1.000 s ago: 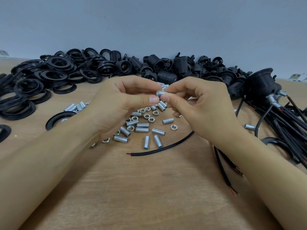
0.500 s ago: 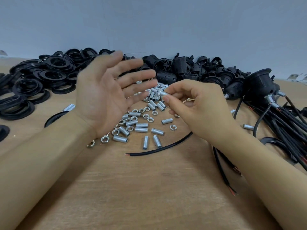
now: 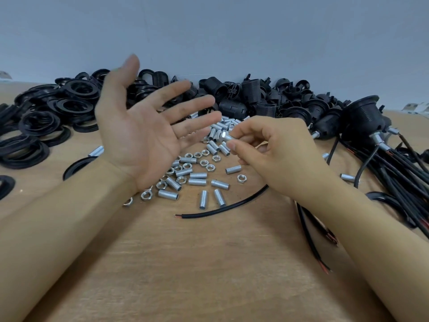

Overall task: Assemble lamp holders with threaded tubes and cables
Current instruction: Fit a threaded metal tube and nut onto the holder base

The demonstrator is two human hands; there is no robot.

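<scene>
1. Since 1 second ago, left hand (image 3: 141, 133) has let go of the tube (image 3: 226, 137) and spread flat, fingers apart, palm up.
2. Right hand (image 3: 274, 154) pinches the tube, nut on its end, between thumb and forefinger, just beside the left fingertips.
3. Progress looks early: several wired holders (image 3: 362, 117) lie at right; loose tubes, nuts (image 3: 210, 168), a cable (image 3: 222, 211) remain.

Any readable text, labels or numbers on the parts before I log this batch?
None readable.
Lamp holders: moulded ribs only, any marking too blurred.
Threaded tubes, nuts, rings, cables: no print visible.
Tube in the right hand: bare.
</scene>
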